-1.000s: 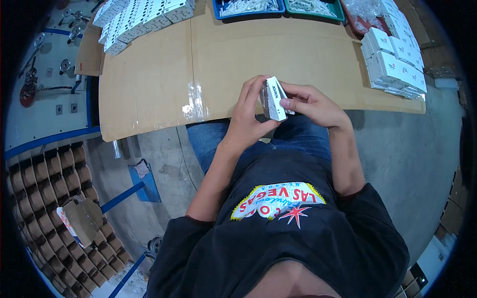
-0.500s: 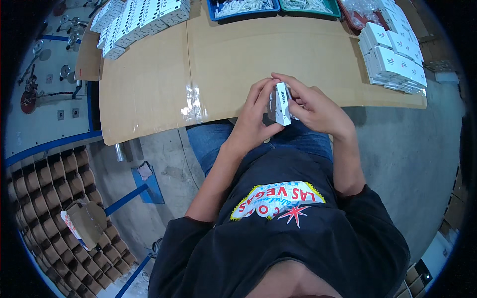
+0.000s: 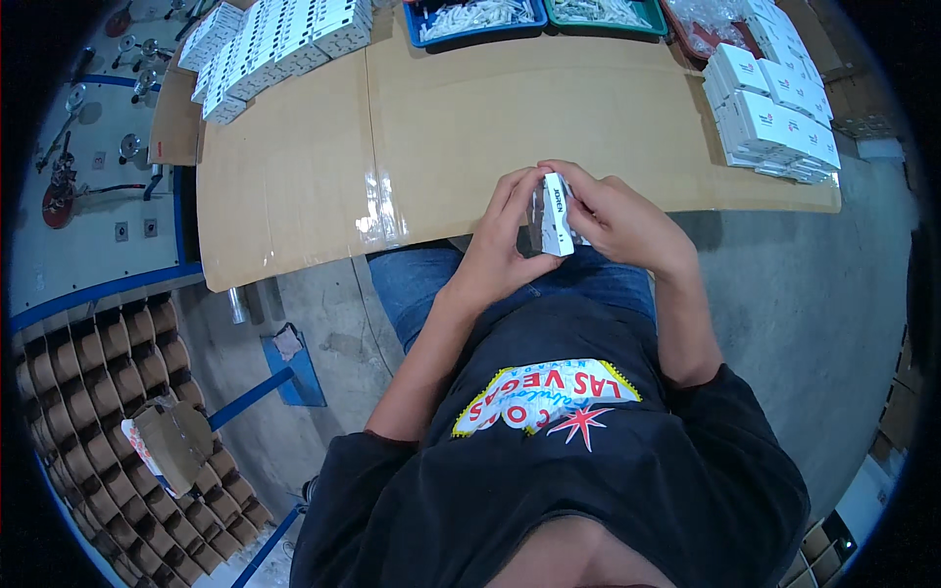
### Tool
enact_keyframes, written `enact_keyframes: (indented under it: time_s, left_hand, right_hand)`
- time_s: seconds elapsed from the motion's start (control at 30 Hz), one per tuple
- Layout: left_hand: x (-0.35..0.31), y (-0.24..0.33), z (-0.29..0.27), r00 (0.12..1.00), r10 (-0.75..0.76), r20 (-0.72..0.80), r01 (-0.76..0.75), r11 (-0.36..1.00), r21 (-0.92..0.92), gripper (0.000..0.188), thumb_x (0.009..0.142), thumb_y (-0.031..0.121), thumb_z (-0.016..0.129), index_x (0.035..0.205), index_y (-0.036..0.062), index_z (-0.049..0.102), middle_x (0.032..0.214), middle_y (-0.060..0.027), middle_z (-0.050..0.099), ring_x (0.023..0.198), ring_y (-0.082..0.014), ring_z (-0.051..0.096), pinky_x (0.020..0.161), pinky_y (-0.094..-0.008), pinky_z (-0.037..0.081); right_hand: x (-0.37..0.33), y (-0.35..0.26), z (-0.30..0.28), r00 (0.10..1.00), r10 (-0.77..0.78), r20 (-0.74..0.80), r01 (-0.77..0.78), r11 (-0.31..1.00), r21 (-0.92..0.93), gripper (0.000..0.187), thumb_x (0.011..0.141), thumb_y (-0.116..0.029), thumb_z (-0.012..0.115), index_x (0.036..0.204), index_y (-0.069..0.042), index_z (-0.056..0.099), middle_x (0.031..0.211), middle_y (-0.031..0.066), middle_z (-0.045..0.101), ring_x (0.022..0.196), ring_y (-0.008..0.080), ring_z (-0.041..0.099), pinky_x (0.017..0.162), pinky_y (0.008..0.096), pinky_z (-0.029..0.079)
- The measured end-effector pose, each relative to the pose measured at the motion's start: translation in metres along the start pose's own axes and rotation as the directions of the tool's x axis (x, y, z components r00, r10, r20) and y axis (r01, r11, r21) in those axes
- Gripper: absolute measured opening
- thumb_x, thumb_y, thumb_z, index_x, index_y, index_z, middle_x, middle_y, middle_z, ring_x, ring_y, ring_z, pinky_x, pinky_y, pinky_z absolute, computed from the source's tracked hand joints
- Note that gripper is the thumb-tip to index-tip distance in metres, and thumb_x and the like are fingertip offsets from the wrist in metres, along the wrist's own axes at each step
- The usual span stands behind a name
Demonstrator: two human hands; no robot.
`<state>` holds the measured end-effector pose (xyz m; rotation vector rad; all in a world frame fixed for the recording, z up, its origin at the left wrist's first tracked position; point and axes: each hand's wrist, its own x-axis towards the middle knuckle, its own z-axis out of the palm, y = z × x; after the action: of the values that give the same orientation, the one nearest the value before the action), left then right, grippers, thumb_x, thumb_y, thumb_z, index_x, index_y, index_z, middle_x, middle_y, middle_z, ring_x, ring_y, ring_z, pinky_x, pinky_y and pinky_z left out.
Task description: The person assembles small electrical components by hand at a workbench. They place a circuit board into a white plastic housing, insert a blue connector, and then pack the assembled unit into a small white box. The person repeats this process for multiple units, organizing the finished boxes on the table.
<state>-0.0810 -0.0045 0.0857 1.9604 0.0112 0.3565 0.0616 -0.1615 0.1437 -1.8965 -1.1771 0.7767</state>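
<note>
Between my two hands, over my lap at the table's near edge, is a small white box [image 3: 556, 214] with dark printing on its narrow side. My left hand [image 3: 501, 235] grips it from the left, fingers at the far end and thumb at the near end. My right hand [image 3: 619, 218] is closed on its right side, with the thumb bent against it. The box's broad faces are partly hidden by my fingers, and a greyish face shows on the left. Whether its flaps are open I cannot tell.
On the cardboard-covered table [image 3: 294, 186], stacked white boxes [image 3: 284, 44] stand far left and more white boxes [image 3: 779, 122] far right. A blue tray [image 3: 480, 37] and a green tray [image 3: 608, 29] hold small white parts. A red tray [image 3: 694, 39] holds clear plastic bags.
Both hands and the box have come slightly nearer to my body. The grip looks the same.
</note>
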Motion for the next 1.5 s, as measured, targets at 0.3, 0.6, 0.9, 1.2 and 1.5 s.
enact_keyframes:
  time_s: [0.3, 0.6, 0.9, 1.2, 1.5]
  left_hand:
    - [-0.008, -0.005, 0.005, 0.980, -0.193, -0.052, 0.148, 0.874, -0.462, 0.102, 0.073, 0.007, 0.092, 0.156, 0.0042, 0.033, 0.150, -0.0143, 0.045, 0.139, -0.0263, 0.048, 0.114, -0.0419, 0.045]
    - [0.019, -0.056, -0.013, 0.924, -0.306, -0.231, 0.114, 0.794, -0.597, 0.101, 0.076, -0.001, 0.087, 0.156, 0.0063, 0.026, 0.144, -0.0183, 0.050, 0.127, -0.0267, 0.060, 0.105, -0.0407, 0.055]
    - [0.046, -0.107, -0.033, 0.972, -0.039, -0.232, 0.163, 0.823, 0.545, 0.099, 0.068, 0.026, 0.096, 0.150, 0.0003, 0.048, 0.143, -0.0190, 0.051, 0.136, -0.0370, 0.049, 0.115, -0.0485, 0.043]
    - [0.045, -0.115, -0.030, 0.953, -0.064, -0.295, 0.224, 0.804, 0.550, 0.090, 0.075, 0.042, 0.089, 0.146, 0.0008, 0.054, 0.135, -0.0167, 0.056, 0.129, -0.0360, 0.052, 0.120, -0.0546, 0.029]
    - [0.041, -0.121, -0.027, 0.941, 0.024, -0.338, 0.207, 0.750, 0.628, 0.083, 0.080, 0.044, 0.083, 0.144, -0.0002, 0.054, 0.133, -0.0167, 0.059, 0.127, -0.0343, 0.054, 0.119, -0.0504, 0.033]
  right_hand:
    - [0.001, 0.018, -0.022, 0.999, 0.046, -0.009, -0.047, 0.999, -0.011, 0.039, 0.098, -0.008, 0.053, 0.136, -0.003, 0.057, 0.083, 0.0227, 0.070, 0.072, 0.0329, 0.070, 0.070, 0.0423, 0.053]
    - [0.054, 0.136, 0.002, 0.878, 0.230, -0.420, -0.085, 0.938, 0.337, 0.039, 0.096, -0.003, 0.056, 0.135, -0.003, 0.061, 0.100, 0.0117, 0.071, 0.087, 0.0179, 0.069, 0.077, 0.0334, 0.055]
    - [0.077, 0.161, 0.005, 0.612, -0.054, -0.789, -0.123, 0.979, -0.162, 0.035, 0.096, -0.011, 0.065, 0.130, -0.003, 0.064, 0.136, 0.0270, 0.061, 0.125, 0.0426, 0.061, 0.101, 0.0436, 0.051]
    - [0.045, 0.170, 0.028, 0.769, -0.049, -0.637, -0.302, 0.851, -0.430, 0.046, 0.095, -0.037, 0.072, 0.130, -0.008, 0.068, 0.155, 0.0158, 0.052, 0.146, 0.0393, 0.044, 0.121, 0.0646, 0.026]
    - [0.044, 0.181, 0.035, 0.700, -0.094, -0.708, -0.340, 0.828, -0.446, 0.044, 0.098, -0.036, 0.068, 0.133, -0.009, 0.065, 0.152, 0.0164, 0.054, 0.145, 0.0352, 0.046, 0.119, 0.0628, 0.028]
